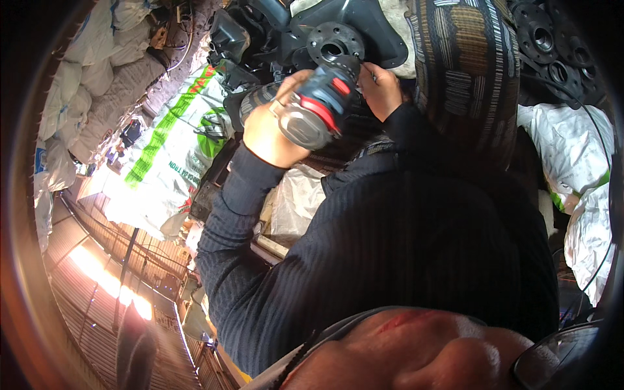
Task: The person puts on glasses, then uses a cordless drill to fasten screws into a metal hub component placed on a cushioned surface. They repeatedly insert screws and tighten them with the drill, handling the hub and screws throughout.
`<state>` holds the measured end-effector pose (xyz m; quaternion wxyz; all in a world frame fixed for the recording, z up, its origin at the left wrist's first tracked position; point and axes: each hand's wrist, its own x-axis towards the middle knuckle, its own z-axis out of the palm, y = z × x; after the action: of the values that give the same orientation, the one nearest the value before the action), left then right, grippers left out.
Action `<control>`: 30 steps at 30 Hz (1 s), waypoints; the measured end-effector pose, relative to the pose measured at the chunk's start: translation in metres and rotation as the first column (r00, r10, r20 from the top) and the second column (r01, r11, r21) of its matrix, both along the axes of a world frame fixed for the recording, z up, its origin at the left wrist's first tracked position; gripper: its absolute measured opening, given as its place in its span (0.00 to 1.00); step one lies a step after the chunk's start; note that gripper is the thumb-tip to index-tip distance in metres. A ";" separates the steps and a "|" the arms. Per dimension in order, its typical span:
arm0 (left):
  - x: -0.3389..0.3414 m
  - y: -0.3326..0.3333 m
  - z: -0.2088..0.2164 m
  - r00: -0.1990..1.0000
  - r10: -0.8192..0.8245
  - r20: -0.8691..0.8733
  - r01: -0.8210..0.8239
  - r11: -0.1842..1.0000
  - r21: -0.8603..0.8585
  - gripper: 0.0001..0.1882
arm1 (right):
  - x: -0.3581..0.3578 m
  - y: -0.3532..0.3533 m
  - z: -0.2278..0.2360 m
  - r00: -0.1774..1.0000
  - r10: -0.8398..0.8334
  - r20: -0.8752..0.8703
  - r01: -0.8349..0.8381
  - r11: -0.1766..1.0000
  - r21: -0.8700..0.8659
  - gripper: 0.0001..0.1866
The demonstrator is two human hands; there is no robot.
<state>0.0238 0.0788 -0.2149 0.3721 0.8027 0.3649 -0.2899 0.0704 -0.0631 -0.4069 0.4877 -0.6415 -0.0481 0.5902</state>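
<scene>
A cordless drill [318, 104], dark blue with red accents and a silver-grey end, is in my left hand [274, 133], with the fingers wrapped round it. Its front end points away from me, at a black plastic part [383, 39] with flared sides and a round flange [333, 44] with holes. My right hand [382, 92] is close by the drill's tip at the flange's near edge. Its fingers are pinched together; what they hold is too small and partly hidden to name. The drill covers the spot where its tip meets the part.
More black flanged parts [538, 36] lie at the far right, with a dark cable [585, 110] running past them. Dark plastic pieces [231, 36] are piled at the far left. White sacks [172, 149] stand on the left, and white bags [565, 143] on the right. My patterned trouser leg [465, 71] is beside the work.
</scene>
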 end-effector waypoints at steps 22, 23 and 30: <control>-0.083 -0.108 0.039 0.860 0.251 0.443 -0.348 0.926 0.150 0.19 | 0.034 -0.020 0.021 0.563 0.159 -0.811 0.179 0.934 0.308 0.30; -0.088 -0.107 0.037 0.912 0.124 0.392 -0.244 0.930 0.274 0.21 | 0.034 -0.019 0.022 0.547 0.169 -0.820 0.190 0.929 0.318 0.30; -0.099 -0.114 0.033 0.889 0.177 0.423 -0.313 0.908 0.278 0.19 | 0.032 -0.019 0.026 0.350 0.322 -0.880 0.294 0.854 0.429 0.27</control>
<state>-0.0750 -0.0349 -0.1816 0.3272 0.8423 0.4282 -0.0079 0.1025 -0.0820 -0.3812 0.5738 -0.0290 0.0755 0.8150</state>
